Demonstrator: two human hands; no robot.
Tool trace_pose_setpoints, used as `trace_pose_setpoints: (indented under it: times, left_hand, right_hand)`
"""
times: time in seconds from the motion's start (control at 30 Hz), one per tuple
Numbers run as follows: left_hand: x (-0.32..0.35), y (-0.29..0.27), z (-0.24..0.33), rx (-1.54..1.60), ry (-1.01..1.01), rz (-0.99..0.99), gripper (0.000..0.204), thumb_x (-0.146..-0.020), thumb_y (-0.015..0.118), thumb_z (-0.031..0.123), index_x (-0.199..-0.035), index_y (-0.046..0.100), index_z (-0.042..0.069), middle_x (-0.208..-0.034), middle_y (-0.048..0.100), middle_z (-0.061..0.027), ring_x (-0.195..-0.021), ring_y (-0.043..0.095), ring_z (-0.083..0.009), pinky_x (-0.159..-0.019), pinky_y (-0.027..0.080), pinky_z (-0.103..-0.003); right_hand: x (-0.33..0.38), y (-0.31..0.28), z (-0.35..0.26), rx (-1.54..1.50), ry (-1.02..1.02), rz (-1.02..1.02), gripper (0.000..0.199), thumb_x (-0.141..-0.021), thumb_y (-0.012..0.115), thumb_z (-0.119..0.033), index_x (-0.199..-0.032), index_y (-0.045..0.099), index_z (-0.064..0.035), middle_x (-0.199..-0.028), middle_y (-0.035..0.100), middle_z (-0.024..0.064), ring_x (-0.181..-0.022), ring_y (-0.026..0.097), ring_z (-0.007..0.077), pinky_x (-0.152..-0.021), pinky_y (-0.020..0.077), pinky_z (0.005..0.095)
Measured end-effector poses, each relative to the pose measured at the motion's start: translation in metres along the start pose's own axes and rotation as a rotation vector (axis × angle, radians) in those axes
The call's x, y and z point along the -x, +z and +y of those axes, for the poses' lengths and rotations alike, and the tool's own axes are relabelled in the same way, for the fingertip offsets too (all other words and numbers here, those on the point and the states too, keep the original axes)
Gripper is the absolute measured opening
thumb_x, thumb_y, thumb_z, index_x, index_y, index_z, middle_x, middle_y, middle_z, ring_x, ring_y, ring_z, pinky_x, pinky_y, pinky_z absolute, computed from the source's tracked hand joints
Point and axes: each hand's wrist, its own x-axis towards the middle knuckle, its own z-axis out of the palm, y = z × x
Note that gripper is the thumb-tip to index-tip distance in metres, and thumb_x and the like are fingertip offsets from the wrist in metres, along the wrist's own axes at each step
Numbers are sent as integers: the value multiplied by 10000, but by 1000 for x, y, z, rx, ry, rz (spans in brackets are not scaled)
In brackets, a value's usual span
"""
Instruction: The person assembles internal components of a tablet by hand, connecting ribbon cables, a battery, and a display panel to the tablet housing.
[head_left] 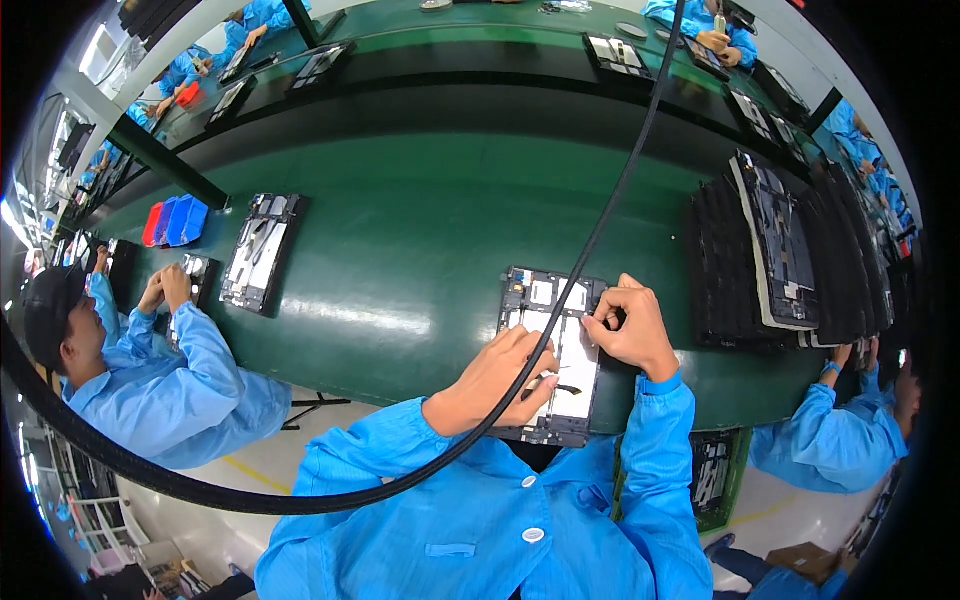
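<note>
Blue sleeves lead up to both hands, and both rest on the same thing: an opened tablet (553, 355) lying flat on the green worktop (420, 250), straight ahead of the person's chest. Its long axis runs away from the body, near edge at the worktop's front rim, far end pointing toward the middle of the worktop. The left hand (497, 378) lies curled on the tablet's near left part, fingers bent down onto the white inner panel; whether it grips a small tool I cannot tell. The right hand (632, 328) sits further up, at the tablet's right edge, fingers drawn together as if pinching something small there, too tiny to make out. So the right hand is nearer the tablet's far end, the left nearer its close end.

A black cable (600, 215) hangs across the view over the tablet. Left of the tablet lies another opened tablet (262, 250), well apart; to its right stands a stack of dark trays (790, 260). Co-workers in blue sit on either side.
</note>
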Motion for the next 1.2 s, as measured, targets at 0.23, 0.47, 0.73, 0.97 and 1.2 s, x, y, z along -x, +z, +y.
trace_pose_setpoints:
  times: [0.23,0.47,0.73,0.97,1.2]
  left_hand:
    - [-9,17,5,-106,-66,64,218,-968,694,110,-1155,711,-1,-1406,647,-215,-1096,628,-400,-1005,518,-528]
    - [-16,17,0,-28,86,100,162,-956,679,78,-1089,740,10,-1096,758,-157,-1019,663,-349,-911,527,-477]
    - [-21,23,-3,-6,60,70,207,-943,686,71,-1134,744,15,-955,701,-131,-911,669,-330,-800,526,-464]
    - [-31,36,-3,-183,137,169,318,-894,736,90,-1198,735,-3,-1320,703,-170,-884,640,-314,-780,556,-429]
    - [-34,39,-10,-244,193,75,370,-851,748,79,-1210,725,-12,-1417,694,-176,-871,622,-302,-777,566,-425]
  right_hand:
    - [8,-4,11,-163,112,-76,298,-813,853,-59,-674,601,18,-665,467,64,-605,459,158,-559,316,365]
    - [9,-10,21,-301,275,-141,296,-814,814,-77,-658,577,1,-604,545,38,-599,484,98,-556,362,339]
    - [11,-10,33,-440,259,-232,305,-845,775,-23,-678,520,0,-665,515,6,-652,453,64,-577,349,321]
    - [13,-9,37,-434,249,-240,298,-827,775,-12,-681,516,14,-707,519,31,-674,464,78,-590,344,337]
    - [12,-10,35,-438,247,-231,291,-807,766,-25,-666,516,20,-683,515,44,-653,472,87,-583,344,344]
